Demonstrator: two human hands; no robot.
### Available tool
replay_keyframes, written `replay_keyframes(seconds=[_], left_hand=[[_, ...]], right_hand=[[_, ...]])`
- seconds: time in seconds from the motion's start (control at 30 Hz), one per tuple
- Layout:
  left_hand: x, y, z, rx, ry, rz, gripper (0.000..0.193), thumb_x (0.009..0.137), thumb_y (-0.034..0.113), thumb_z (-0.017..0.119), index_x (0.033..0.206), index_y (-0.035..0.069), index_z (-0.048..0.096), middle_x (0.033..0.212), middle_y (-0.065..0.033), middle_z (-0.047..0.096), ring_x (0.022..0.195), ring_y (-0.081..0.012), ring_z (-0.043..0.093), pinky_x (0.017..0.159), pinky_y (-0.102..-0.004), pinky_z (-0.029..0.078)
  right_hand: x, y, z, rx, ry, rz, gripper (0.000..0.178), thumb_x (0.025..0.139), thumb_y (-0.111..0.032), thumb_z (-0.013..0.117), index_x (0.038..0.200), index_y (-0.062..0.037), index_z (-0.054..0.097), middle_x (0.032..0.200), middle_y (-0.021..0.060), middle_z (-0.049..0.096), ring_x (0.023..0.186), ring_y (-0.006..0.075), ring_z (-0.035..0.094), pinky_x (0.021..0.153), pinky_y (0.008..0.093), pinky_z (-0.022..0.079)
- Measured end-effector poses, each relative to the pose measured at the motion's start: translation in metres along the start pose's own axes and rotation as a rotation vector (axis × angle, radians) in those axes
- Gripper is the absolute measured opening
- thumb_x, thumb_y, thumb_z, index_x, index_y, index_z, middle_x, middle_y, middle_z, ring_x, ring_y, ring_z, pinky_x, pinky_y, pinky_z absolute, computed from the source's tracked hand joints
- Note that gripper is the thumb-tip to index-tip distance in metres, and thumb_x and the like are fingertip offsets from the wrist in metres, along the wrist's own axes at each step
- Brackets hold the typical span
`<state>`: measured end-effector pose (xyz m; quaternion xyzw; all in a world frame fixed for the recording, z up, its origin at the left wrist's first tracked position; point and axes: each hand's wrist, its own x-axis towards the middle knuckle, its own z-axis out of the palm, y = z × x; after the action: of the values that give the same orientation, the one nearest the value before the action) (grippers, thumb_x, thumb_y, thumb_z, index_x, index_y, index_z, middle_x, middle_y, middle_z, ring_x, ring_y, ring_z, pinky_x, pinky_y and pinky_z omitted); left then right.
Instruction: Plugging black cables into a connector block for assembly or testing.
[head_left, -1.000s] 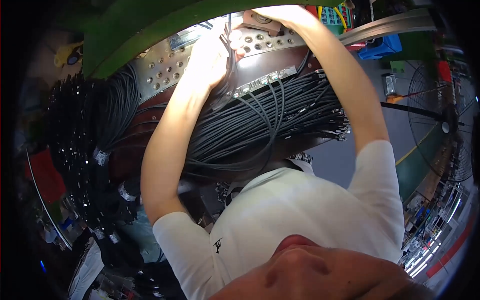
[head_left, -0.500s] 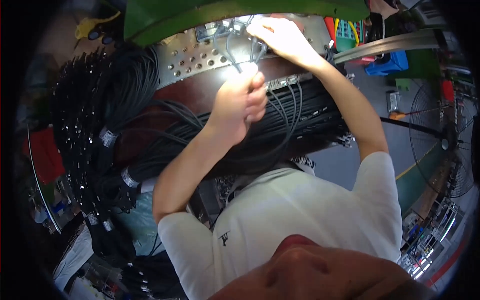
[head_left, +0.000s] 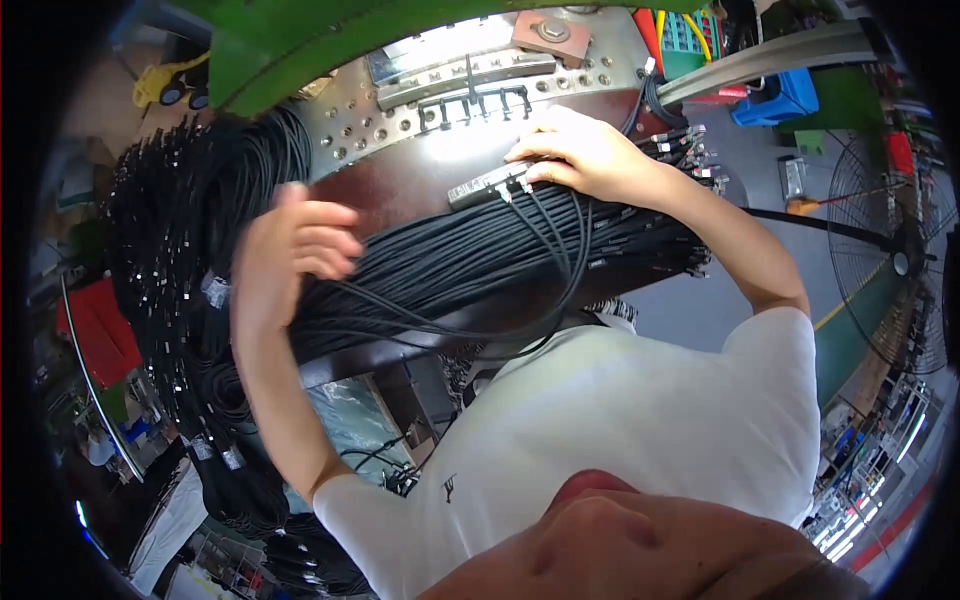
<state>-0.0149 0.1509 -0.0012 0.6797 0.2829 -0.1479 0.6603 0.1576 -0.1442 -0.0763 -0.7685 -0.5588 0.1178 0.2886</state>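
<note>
My right hand (head_left: pixel 585 160) is closed at the right end of a slotted metal bar (head_left: pixel 478 190), thumb and fingers around it. Black cables (head_left: pixel 545 232) run from the bar toward me; their ends near my fingertips are partly hidden. Off to the left, my left hand (head_left: pixel 300 240) is in the air above the cables, smeared by motion, thumb apart from loosely bent fingers, nothing seen in it. A black comb-like strip (head_left: pixel 474 104) lies on the perforated metal plate (head_left: pixel 350 130), in front of a long metal block (head_left: pixel 465 80).
A thick bundle of black cables (head_left: pixel 430 270) lies across the dark red table (head_left: pixel 375 195). More cables (head_left: pixel 165 270) hang at the left. A green machine edge (head_left: pixel 300 55) spans the top. A bolted clamp block (head_left: pixel 552 36) and a fan (head_left: pixel 890 260) are to the right.
Both hands have come away from the plate at the top. My left hand moved down and left; my right hand came down to the slotted bar. The black strip and metal block are now uncovered.
</note>
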Motion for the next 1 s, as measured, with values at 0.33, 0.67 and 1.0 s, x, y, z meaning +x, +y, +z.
replay_keyframes(seconds=[0.33, 0.67, 1.0], left_hand=[[0.059, 0.028, 0.122, -0.688, -0.192, 0.068, 0.025, 0.096, 0.022, 0.046, 0.096, -0.002, 0.053, 0.06, 0.001, 0.041, 0.051, -0.0106, 0.042, 0.05, -0.0257, 0.041], [0.169, 0.032, 0.065, -0.036, -0.13, 0.514, 0.021, 0.097, 0.018, 0.043, 0.093, -0.001, 0.052, 0.079, -0.01, 0.056, 0.053, -0.014, 0.05, 0.048, -0.0242, 0.043], [0.182, 0.019, 0.03, 1.203, 0.508, 1.259, 0.028, 0.08, 0.011, 0.062, 0.108, 0.012, 0.066, 0.101, -0.0083, 0.067, 0.086, -0.0244, 0.064, 0.077, -0.0329, 0.051]], right_hand=[[0.098, 0.022, -0.018, 0.136, 0.245, 0.147, 0.028, 0.088, -0.029, 0.054, 0.103, -0.008, 0.067, 0.102, 0.0108, 0.065, 0.095, 0.0263, 0.059, 0.083, 0.0369, 0.048], [0.108, 0.083, -0.034, 0.081, 0.241, 0.21, 0.028, 0.088, -0.028, 0.055, 0.104, -0.0079, 0.066, 0.103, 0.0108, 0.065, 0.096, 0.0263, 0.059, 0.083, 0.0368, 0.048], [0.08, 0.065, -0.022, 0.009, 0.176, 0.276, 0.028, 0.088, -0.027, 0.055, 0.105, -0.0077, 0.066, 0.104, 0.0109, 0.064, 0.096, 0.0263, 0.059, 0.083, 0.0367, 0.048]])
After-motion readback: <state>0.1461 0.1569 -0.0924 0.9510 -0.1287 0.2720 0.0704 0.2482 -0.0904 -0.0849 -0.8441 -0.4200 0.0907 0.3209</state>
